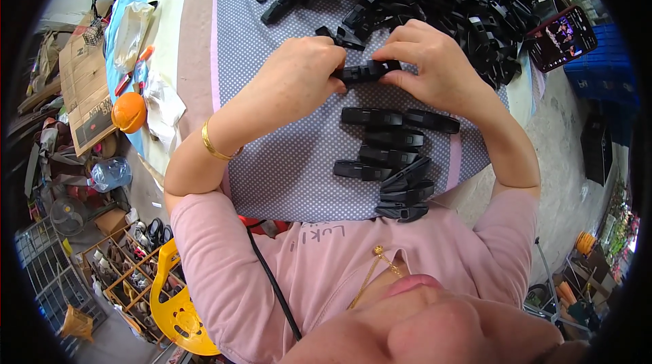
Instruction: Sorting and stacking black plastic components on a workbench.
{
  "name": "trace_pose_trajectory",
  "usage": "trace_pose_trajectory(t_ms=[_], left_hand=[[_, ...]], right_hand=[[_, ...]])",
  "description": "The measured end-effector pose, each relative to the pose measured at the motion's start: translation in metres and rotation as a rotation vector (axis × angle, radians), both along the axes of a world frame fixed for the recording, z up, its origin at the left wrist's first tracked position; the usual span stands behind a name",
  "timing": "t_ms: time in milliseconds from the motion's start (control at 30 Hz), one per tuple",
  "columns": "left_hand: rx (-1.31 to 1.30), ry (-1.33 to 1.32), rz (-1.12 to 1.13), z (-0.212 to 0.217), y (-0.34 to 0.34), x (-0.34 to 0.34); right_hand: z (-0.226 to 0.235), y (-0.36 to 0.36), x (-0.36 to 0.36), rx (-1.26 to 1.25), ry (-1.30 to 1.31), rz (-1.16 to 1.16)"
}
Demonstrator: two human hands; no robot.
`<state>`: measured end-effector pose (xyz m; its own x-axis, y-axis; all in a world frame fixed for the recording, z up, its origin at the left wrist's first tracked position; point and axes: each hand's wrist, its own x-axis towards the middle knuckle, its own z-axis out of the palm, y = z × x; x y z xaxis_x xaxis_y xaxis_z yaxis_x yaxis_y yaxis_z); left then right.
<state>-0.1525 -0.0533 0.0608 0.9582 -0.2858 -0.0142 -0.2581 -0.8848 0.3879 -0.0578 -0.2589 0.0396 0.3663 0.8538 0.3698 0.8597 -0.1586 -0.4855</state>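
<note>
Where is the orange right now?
In the head view, the orange sits at the table's left edge, beside crumpled white paper and a cardboard sheet, well left of the left hand.

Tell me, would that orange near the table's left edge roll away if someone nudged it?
Probably yes. The orange looks round and smooth, so a push would likely set it rolling, and it sits close to the table edge. The crumpled white plastic beside it might stop it on that side. It looks firm and fairly heavy for its size, unlike the black plastic clips.
</note>
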Motion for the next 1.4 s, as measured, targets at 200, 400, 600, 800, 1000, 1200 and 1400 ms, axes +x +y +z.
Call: trace_pose_trajectory(t_ms=[200,400,600,800,1000,1200,1400], left_hand=[[-0.061,0.058,0.038,0.002,-0.004,0.001],[-0.097,-0.007,0.003,-0.005,-0.003,0.002],[-0.336,0.392,-0.143,0.016,0.01,0.018],[-0.11,-0.544,0.268,-0.026,0.043,0.051],[0.149,-0.779,0.161,-0.033,0.04,0.058],[-1.045,-0.082,0.283,-0.007,0.018,0.036],[-0.732,0.154,0.081,0.001,0.017,0.025]], right_hand=[[0.001,-0.004,-0.005,-0.039,-0.08,-0.034],[-0.016,0.015,-0.011,0.15,-0.031,0.031],[-0.013,0.009,0.005,0.038,0.126,0.111],[-0.022,0.036,0.006,0.088,-0.341,-0.004],[-0.026,0.03,0.001,0.07,-0.467,0.029],[-0.017,0.012,-0.003,-0.04,-0.605,-0.02],[-0.019,0.004,0.004,0.002,-0.322,-0.018]])
